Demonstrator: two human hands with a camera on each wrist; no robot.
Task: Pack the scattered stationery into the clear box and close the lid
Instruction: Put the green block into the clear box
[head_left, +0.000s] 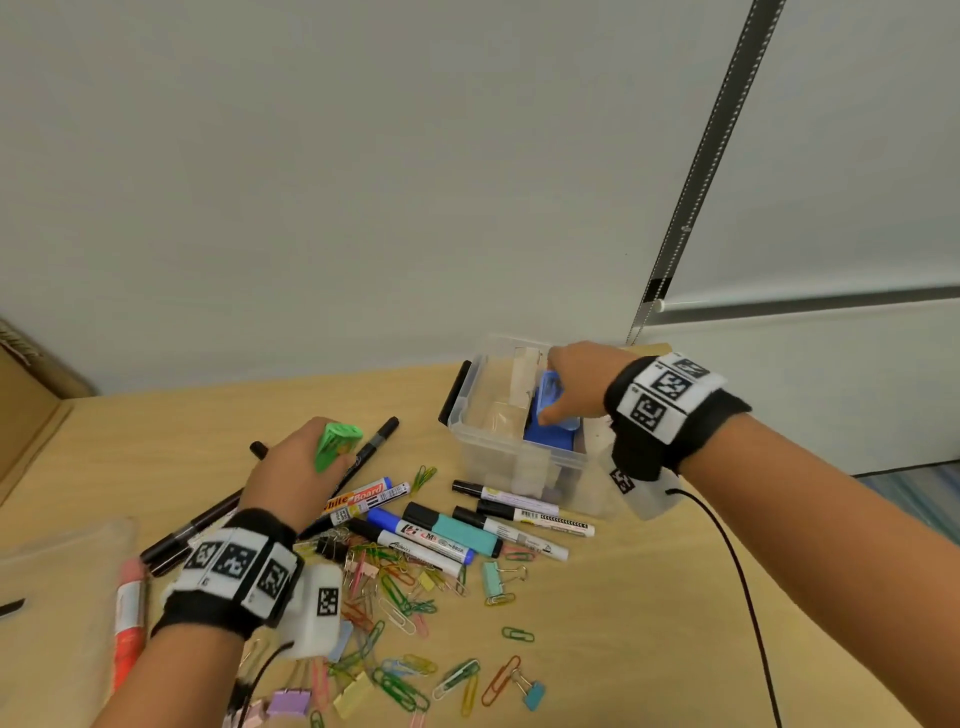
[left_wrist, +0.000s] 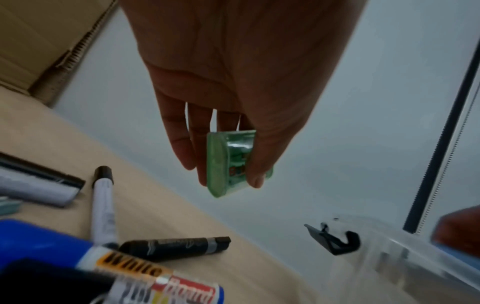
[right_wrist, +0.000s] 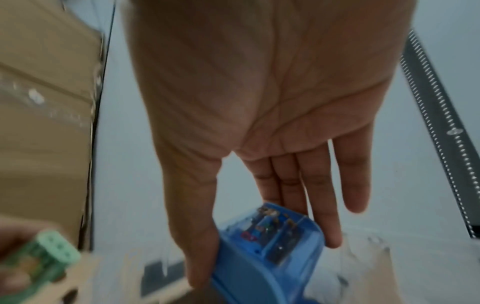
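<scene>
Your right grip pinches the blue case inside the clear box; seat it flat, seemingly atop another, while your left grip holds the green case.

The box is clear, shiny plastic, with a black plastic clip on one end. The table looks like pale wood, smooth and not shiny. The green case is see-through plastic, and the blue case is too, both glossy. The markers are smooth plastic with paper labels. The paper clips look coated in bright colours. The wrist bands are soft black cloth.
</scene>
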